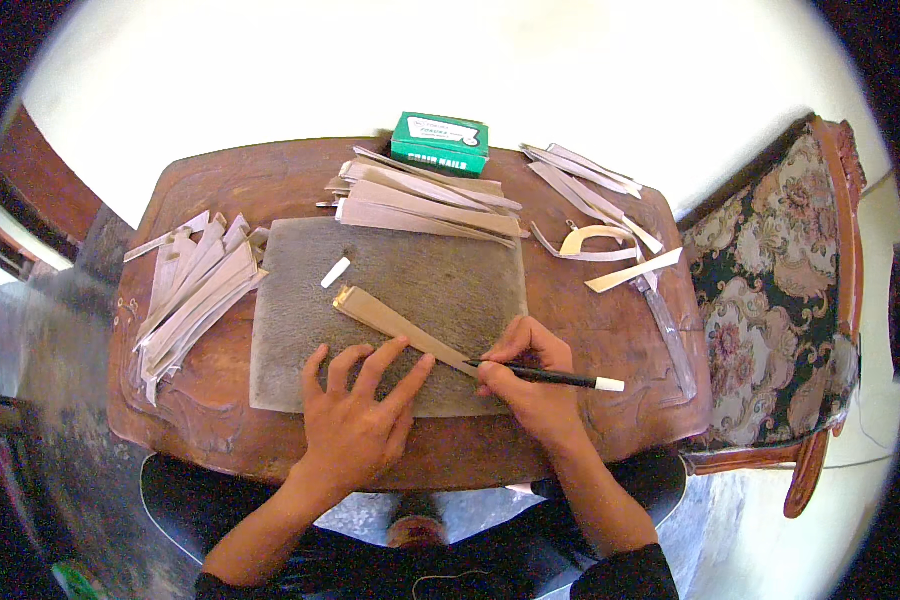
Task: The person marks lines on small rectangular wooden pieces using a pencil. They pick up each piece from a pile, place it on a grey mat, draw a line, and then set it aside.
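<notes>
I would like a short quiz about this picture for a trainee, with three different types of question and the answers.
1. Choose one. What does the right hand hold?
a) a hammer
b) a black pen
c) a pair of scissors

2. True or false: the small white piece lies on the grey mat.

3. Which hand is nearer to the yellowish end of the single strip between the hands?

Key: 1. b; 2. true; 3. the left hand.
</notes>
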A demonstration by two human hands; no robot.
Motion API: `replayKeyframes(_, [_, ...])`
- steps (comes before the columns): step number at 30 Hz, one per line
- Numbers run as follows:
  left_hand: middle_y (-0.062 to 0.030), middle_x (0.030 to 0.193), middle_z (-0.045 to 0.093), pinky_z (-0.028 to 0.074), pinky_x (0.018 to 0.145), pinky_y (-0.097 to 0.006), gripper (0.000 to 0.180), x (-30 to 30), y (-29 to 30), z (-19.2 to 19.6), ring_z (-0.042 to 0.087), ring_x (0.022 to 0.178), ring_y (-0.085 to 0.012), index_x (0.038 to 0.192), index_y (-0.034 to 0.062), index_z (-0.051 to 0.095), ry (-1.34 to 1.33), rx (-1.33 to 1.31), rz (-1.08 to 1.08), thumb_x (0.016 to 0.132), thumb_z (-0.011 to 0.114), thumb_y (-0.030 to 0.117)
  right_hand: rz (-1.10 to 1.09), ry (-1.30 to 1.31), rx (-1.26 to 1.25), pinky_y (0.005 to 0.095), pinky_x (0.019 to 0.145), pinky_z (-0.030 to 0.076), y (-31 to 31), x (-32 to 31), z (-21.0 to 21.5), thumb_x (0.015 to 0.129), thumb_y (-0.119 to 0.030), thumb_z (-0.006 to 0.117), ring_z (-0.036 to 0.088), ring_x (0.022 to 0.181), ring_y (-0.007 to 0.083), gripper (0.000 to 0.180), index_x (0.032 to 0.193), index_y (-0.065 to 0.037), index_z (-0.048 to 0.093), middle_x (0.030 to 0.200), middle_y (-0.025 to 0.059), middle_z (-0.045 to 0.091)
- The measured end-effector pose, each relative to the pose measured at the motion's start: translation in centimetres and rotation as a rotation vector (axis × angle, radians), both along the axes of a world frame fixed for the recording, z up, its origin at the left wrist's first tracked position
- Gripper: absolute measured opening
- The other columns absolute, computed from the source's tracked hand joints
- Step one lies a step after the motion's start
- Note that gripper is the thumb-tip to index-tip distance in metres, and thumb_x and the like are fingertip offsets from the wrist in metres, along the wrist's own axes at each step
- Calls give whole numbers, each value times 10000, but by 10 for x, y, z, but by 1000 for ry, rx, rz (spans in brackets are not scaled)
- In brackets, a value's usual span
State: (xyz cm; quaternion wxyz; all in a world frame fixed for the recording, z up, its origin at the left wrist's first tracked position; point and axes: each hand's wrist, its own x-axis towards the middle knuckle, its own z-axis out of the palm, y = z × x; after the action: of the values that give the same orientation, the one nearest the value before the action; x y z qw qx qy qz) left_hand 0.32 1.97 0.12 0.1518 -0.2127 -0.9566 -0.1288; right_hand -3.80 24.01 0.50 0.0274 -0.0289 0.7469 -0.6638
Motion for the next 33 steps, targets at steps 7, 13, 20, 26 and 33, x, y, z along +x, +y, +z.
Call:
replayKeyframes(7, [5, 1394, 543, 290, 1082, -554, 525, 0, 1, -2, 480, 1190, -250, 1333, 274, 642, -17, 30, 19, 809, 668, 257, 34, 176, 263, 317, 603, 467, 9, -1, -4, 720, -101, 775, 592, 658, 174, 207, 757, -37, 581, 727, 78, 610])
replayKeyframes(13, [-19, 1415, 520, 253, 1123, -550, 524, 5, 4, 1, 466, 1218, -285, 1376, 277, 610, -71, 32, 5, 853, 625, 250, 27, 166, 352, 331, 603, 471, 9, 3, 0, 714, -111, 775, 596, 650, 205, 215, 751, -31, 579, 726, 97, 592])
replayKeyframes(20, [-12, 1420, 520, 253, 1119, -562, 530, 3, 2, 1, 464, 1220, -278, 1368, 277, 616, -67, 14, 12, 839, 635, 262, 31, 140, 361, 336, 613, 472, 7, 0, -1, 716, -127, 776, 599, 660, 219, 225, 751, -30, 576, 735, 99, 594])
replayKeyframes(26, [-18, 1422, 517, 246, 1134, -559, 530, 2, 2, 2, 463, 1228, -291, 1371, 277, 617, -65, 13, 18, 842, 634, 260, 42, 140, 362, 345, 620, 473, 7, -2, -1, 713, -132, 775, 601, 669, 233, 224, 752, -36, 577, 738, 96, 588])
replayKeyframes(33, [-11, 1417, 521, 248, 1133, -554, 522, 0, 4, 1, 466, 1225, -288, 1363, 277, 623, -82, 29, 11, 842, 645, 250, 42, 142, 359, 350, 622, 476, 8, -3, -3, 707, -124, 773, 606, 672, 245, 222, 753, -35, 575, 740, 102, 590])
